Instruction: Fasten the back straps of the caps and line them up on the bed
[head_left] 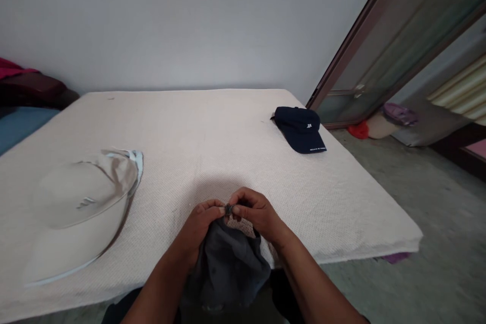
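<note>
A dark grey cap (233,263) hangs at the front edge of the covered surface, its opening and strap turned up. My left hand (202,220) is closed in a pinch on the cap's back strap, just left of a small metal buckle (228,209). From the other side, the thumb and fingers of my right hand (257,212) pinch the strap right at the buckle. The fingertips of both hands nearly meet there. The cap's brim does not show clearly.
A white textured cover (212,136) lies over the wide flat surface. On it rest a pale beige cap (79,202) at the left and a navy cap (298,129) at the back right. Behind stands a plain wall (182,25); a sliding door (372,55) is at the right.
</note>
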Tool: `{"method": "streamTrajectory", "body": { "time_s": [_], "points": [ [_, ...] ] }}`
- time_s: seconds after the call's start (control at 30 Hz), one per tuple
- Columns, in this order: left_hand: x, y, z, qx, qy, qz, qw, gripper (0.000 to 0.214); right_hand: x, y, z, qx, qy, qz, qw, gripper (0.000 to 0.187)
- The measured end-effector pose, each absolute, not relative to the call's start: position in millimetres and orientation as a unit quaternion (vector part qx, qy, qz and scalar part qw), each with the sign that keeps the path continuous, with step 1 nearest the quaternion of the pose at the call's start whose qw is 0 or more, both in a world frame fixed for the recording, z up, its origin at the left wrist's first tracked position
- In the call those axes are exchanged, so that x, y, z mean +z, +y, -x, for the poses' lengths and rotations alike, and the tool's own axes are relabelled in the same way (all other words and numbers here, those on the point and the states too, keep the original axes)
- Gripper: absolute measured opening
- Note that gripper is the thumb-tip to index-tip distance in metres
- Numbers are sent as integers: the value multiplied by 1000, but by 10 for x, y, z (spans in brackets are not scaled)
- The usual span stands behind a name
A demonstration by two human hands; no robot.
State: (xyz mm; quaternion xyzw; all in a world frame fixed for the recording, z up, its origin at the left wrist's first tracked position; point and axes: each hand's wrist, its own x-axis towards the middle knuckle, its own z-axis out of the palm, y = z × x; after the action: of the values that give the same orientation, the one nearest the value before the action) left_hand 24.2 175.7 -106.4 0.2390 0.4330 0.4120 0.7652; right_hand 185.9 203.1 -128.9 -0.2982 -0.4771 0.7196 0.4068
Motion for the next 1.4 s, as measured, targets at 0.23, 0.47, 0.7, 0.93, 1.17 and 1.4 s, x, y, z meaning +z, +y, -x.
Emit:
{"method": "streamTrajectory", "body": {
  "time_s": [0.23,0.47,0.7,0.93,1.17,1.4],
  "points": [
    [-1112,1760,-271,399,452,-232,763,5,-1216,2058,-1871,726,-367,298,500,17],
    [-1107,1758,-272,376,450,-250,770,10,-1128,2040,-1916,765,-287,288,499,23],
    [-1095,1740,-259,404,483,-257,733,17,-1202,2021,-1933,760,-363,337,420,17],
    [-1081,1759,-269,384,529,-343,675,17,-1238,2027,-1927,728,-429,369,387,19],
    [-1110,1764,-276,357,575,-470,568,13,-1245,2019,-1952,639,-546,406,360,7],
    [-1148,1760,-331,320,604,-521,511,12,-1252,1988,-1893,512,-626,482,338,8]
  ]
}}
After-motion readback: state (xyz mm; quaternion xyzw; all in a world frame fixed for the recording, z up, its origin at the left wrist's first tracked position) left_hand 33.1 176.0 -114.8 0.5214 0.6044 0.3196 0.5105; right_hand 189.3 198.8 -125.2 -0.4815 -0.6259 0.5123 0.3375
